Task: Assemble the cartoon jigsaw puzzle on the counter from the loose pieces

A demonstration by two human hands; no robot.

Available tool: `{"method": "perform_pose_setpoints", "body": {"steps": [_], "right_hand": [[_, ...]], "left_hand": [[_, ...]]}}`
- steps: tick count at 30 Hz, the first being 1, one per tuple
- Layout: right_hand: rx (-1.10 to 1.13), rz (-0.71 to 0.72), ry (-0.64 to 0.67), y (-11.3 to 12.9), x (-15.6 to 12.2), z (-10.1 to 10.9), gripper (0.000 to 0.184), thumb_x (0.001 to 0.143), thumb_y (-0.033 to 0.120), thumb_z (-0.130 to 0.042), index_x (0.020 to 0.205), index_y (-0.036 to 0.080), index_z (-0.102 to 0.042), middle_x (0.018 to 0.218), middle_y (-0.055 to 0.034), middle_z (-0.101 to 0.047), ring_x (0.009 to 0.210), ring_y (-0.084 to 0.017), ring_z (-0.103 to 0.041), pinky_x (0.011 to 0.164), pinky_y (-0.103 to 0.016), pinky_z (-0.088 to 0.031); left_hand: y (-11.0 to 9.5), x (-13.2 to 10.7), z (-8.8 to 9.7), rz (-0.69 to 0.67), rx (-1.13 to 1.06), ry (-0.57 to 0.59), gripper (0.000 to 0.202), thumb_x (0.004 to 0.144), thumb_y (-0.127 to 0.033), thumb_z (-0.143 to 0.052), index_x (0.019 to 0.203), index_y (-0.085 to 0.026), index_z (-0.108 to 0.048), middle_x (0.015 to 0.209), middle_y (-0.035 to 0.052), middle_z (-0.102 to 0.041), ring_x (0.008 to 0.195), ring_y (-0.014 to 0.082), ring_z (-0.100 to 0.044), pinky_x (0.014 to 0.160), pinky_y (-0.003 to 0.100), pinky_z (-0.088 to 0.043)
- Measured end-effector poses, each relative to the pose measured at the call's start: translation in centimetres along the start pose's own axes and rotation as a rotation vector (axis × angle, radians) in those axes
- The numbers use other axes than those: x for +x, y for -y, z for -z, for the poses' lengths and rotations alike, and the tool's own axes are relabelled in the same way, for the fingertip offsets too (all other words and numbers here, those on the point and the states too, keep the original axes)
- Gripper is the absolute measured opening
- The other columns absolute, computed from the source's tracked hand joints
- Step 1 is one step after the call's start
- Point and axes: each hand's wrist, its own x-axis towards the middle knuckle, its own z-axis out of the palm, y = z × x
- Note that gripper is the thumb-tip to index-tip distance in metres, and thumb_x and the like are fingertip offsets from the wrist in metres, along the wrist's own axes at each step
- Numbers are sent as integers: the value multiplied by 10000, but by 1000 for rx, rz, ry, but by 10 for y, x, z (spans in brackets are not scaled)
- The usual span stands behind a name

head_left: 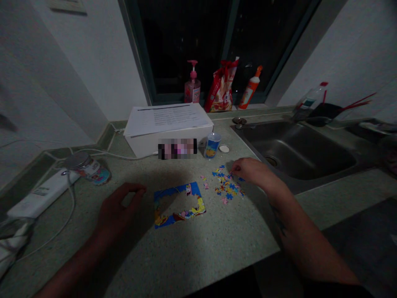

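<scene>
A partly assembled jigsaw puzzle [198, 202] lies on the counter, its colourful border joined around a bare middle. To its right is a loose pile of small puzzle pieces [230, 196] in blue, yellow and pink. My right hand [252, 170] is over the far right edge of this pile, fingertips pinched on what looks like a pink puzzle piece. Left of the puzzle, apart from it, my left hand [119, 207] hovers or rests with thumb and forefinger tips together; whether anything is between them cannot be made out.
Behind the puzzle stand a blue can [212, 145], its round lid [224, 148] and a white box [145, 142] with papers. At left are a jar [89, 169] and a power strip [46, 192] with cables. A sink [297, 149] lies to the right.
</scene>
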Motion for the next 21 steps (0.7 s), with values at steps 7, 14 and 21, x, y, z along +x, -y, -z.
{"method": "perform_pose_setpoints", "body": {"steps": [7,14,21], "right_hand": [[76,122,45,9,-1,2,198,910,196,-707,1050,235,-842,1007,-59,-824,866,-216,-736,723,-299,-484],[87,148,50,17,0,-3,184,897,212,-728,1034,225,-849,1017,-74,-819,867,-223,-728,722,-304,-484],[94,142,51,21,-3,-2,167,920,238,-721,1040,231,-837,1029,-74,-819,871,-223,-727,725,-310,-487]], "left_hand": [[0,0,1,16,-6,17,320,878,-534,-587,906,-276,-774,967,37,-843,932,294,-799,870,415,-635],[-1,0,1,22,-8,23,312,875,-533,-591,904,-275,-765,967,30,-840,936,286,-795,876,396,-633],[0,-1,2,18,-4,7,292,895,-534,-605,907,-293,-770,967,21,-840,932,290,-795,854,403,-640]]}}
